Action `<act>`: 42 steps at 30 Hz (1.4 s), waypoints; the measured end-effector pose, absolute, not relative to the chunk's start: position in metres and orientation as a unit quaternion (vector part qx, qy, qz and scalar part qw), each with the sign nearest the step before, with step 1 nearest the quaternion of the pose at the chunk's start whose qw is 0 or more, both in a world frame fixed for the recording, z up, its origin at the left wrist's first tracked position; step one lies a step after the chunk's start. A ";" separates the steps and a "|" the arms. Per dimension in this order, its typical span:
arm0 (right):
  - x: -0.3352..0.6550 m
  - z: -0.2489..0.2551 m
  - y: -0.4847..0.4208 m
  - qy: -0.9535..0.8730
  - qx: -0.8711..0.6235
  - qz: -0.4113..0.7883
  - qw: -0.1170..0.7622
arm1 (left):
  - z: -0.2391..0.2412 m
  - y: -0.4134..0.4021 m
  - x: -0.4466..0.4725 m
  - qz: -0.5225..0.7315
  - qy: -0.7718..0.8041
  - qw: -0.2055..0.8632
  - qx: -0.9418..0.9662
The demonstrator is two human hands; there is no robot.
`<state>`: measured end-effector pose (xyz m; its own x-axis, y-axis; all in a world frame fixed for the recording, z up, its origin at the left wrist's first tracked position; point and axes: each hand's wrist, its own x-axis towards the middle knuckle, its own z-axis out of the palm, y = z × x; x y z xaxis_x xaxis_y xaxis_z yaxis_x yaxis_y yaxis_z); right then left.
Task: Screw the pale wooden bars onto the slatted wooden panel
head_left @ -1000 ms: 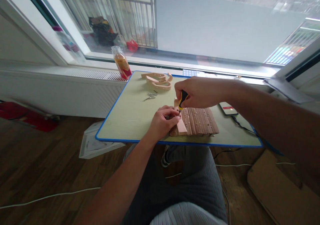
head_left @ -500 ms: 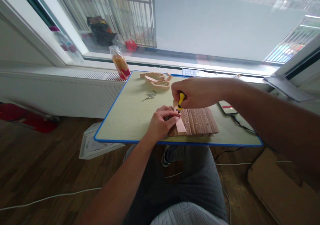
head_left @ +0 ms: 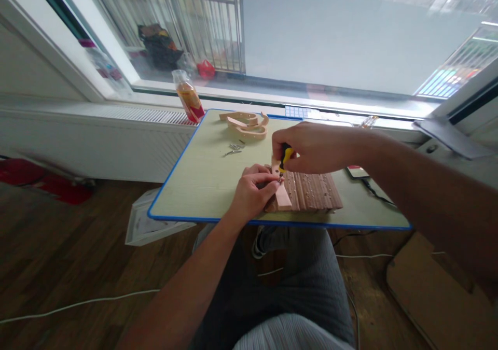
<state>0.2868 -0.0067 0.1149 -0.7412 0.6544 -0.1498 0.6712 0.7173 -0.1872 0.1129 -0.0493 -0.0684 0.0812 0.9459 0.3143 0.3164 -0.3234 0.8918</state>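
My right hand (head_left: 293, 145) is closed around the yellow and black handle of a screwdriver (head_left: 287, 157), which points down. Its tip meets the fingertips of my left hand (head_left: 254, 192), whose thumb and forefinger are pinched together around something too small to make out. Under these fingers a pale tan strip, apparently a leather strap (head_left: 284, 198), lies across the left end of a brown ridged block (head_left: 315, 192). A dark hole shows in the strap just beyond the screwdriver tip. Small marks or holes dot the block's top.
Curled tan straps (head_left: 251, 128) lie at the back of the blue-edged table (head_left: 187, 184). Several small metal pieces (head_left: 234, 149) are scattered in front of them. A drink bottle (head_left: 189, 98) stands by the window. A dark cable (head_left: 375, 192) crosses the table's right side.
The screwdriver handle has turned and tilted slightly to the right in my right hand. My left hand keeps its pinch at the strap. The view has shifted a little.
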 end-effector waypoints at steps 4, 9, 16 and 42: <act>0.284 0.113 -0.010 0.927 0.368 -0.076 0.014 | -0.070 -0.049 0.114 0.478 0.485 0.311 0.663; 0.282 0.108 -0.008 0.908 0.411 -0.077 0.002 | -0.069 -0.050 0.115 0.477 0.488 0.300 0.666; 0.283 0.116 -0.007 0.926 0.361 -0.103 0.035 | -0.068 -0.050 0.114 0.475 0.485 0.303 0.669; 0.285 0.108 -0.006 0.932 0.347 -0.102 0.012 | -0.070 -0.049 0.113 0.476 0.484 0.282 0.677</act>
